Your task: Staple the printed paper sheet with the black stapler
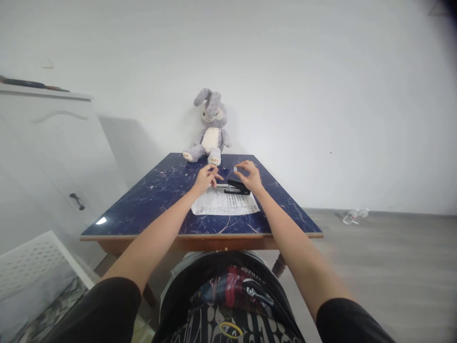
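A black stapler (238,187) lies on a printed sheet of paper (224,205), its silvery inner tray sticking out to the left. My right hand (251,176) is above the stapler's right end, thumb and forefinger pinching a small whitish block (235,169) that looks like a strip of staples. At the stapler's left end is my left hand (207,177), its fingers spread apart with nothing visible in them. Whether those fingers touch the tray I cannot tell.
A grey plush rabbit (211,126) sits at the back of the blue marbled table (143,200), against the wall. On the left stand a white cabinet (53,157) and a white perforated crate (35,259). Crumpled clear plastic (353,216) lies on the floor at right.
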The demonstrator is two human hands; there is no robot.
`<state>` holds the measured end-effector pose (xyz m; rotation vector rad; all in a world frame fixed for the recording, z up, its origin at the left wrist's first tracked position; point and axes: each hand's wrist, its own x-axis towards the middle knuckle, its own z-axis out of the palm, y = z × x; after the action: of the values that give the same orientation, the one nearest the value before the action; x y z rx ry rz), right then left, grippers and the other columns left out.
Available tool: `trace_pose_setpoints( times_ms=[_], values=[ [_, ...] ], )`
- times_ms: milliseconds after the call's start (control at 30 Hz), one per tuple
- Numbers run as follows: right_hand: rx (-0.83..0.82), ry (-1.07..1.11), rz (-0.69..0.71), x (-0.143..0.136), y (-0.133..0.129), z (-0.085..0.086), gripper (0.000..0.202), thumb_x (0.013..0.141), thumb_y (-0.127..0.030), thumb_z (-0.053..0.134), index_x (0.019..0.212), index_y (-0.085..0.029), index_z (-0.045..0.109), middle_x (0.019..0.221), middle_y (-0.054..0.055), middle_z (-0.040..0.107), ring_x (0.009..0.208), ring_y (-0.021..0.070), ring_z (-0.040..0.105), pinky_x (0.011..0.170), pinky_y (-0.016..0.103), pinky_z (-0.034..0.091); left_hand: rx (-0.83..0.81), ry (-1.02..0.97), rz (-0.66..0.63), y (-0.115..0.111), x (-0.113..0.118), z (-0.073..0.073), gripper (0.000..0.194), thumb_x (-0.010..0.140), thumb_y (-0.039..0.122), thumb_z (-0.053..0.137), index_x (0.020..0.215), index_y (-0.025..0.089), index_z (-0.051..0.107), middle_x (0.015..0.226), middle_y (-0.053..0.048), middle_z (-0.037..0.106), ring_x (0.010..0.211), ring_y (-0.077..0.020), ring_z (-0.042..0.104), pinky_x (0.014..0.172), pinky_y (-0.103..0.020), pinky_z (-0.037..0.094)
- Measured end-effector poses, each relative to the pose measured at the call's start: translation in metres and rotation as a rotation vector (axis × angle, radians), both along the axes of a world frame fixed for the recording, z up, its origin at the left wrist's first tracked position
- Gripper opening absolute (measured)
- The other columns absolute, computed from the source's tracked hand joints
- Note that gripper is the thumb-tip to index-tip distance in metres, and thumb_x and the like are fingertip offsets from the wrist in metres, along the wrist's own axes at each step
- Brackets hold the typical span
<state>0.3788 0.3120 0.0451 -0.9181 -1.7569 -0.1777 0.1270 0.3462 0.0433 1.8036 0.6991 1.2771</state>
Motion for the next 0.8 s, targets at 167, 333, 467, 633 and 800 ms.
trace_pose_setpoints(
  times_ms=[167,333,467,633,800],
  values=[
    [-0.396,0.134,-0.501,0.053,0.02,-0.02,0.025,0.085,-0.032,0.072,0.102,-0.016,0.079,0.1,0.011,0.076,0.096,0.0278,0.07,0.096,0.042,0.054,0.126,0.464,0.846,0.032,-0.051,-0.001,0.025,0.102,0.03,0.045,0.104,0.018,0.067,0.099,-0.015,0.075,0.097,-0.0261,0.073,0.088,-0.037,0.055],
    [-0.637,0.117,-0.619,0.076,0.03,-0.046,0.018,0.077,-0.025,0.078,0.091,-0.016,0.083,0.088,0.011,0.079,0.09,0.0281,0.075,0.086,0.036,0.058,-0.003,0.809,0.899,0.051,-0.075,-0.025,0.046,0.096,0.027,0.05,0.138,0.017,0.065,0.158,-0.022,0.05,0.149,-0.0406,0.043,0.118,-0.062,0.037],
    [-0.709,0.068,-0.651,0.077,0.034,-0.052,0.024,0.081,-0.028,0.075,0.102,-0.018,0.084,0.101,0.012,0.08,0.105,0.0283,0.074,0.098,0.036,0.056,-0.097,0.996,0.765,0.059,-0.071,-0.035,0.062,0.098,0.038,0.045,0.157,0.019,0.05,0.174,-0.015,0.027,0.159,-0.0438,0.023,0.125,-0.072,0.02],
    [-0.727,0.034,-0.679,0.076,0.035,-0.053,0.039,0.084,-0.026,0.072,0.121,-0.018,0.079,0.118,0.015,0.078,0.119,0.0304,0.07,0.105,0.04,0.055,-0.116,1.095,0.7,0.064,-0.069,-0.036,0.064,0.098,0.04,0.041,0.16,0.023,0.047,0.175,-0.012,0.023,0.16,-0.0457,0.019,0.123,-0.076,0.014],
    [-0.756,0.007,-0.68,0.073,0.035,-0.053,0.03,0.082,-0.021,0.071,0.11,-0.019,0.081,0.118,0.015,0.077,0.12,0.0324,0.069,0.102,0.042,0.055,-0.069,1.076,0.713,0.064,-0.07,-0.033,0.055,0.098,0.038,0.046,0.148,0.02,0.06,0.166,-0.019,0.042,0.155,-0.0473,0.031,0.119,-0.076,0.023]
  ],
)
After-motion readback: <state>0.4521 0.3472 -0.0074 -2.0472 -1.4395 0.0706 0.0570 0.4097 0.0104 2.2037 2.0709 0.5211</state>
